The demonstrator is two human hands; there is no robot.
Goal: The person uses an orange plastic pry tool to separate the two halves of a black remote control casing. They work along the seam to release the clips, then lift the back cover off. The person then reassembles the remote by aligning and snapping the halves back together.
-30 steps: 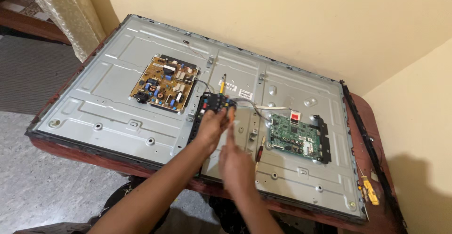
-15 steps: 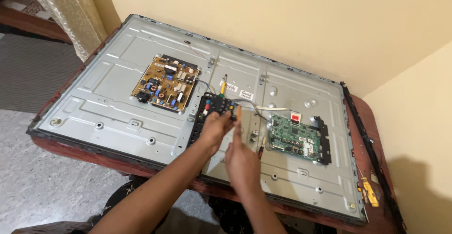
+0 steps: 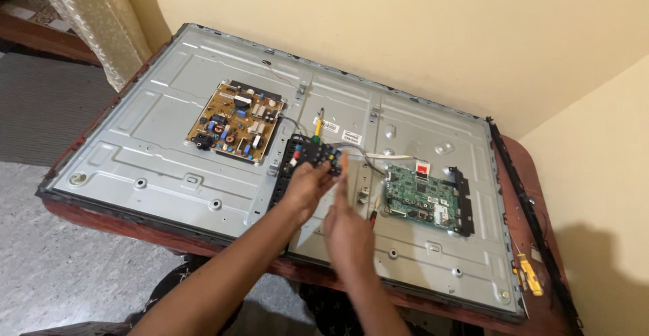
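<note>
A silver-grey metal panel (image 3: 155, 153) carries a yellow-brown circuit board (image 3: 234, 121) and a green circuit board (image 3: 419, 197).

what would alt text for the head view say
Two bare hands meet over the open metal back of a flat television on a red table: the left hand holds a black remote control, the right hand beside it. A brown board and green board flank them.

A small black remote control (image 3: 312, 155), studded with coloured buttons, is held in the left hand (image 3: 307, 186) above the grey metal back panel (image 3: 149, 147) of a flat television. A thin orange-tipped tool (image 3: 344, 165) is held upright beside it.
</note>
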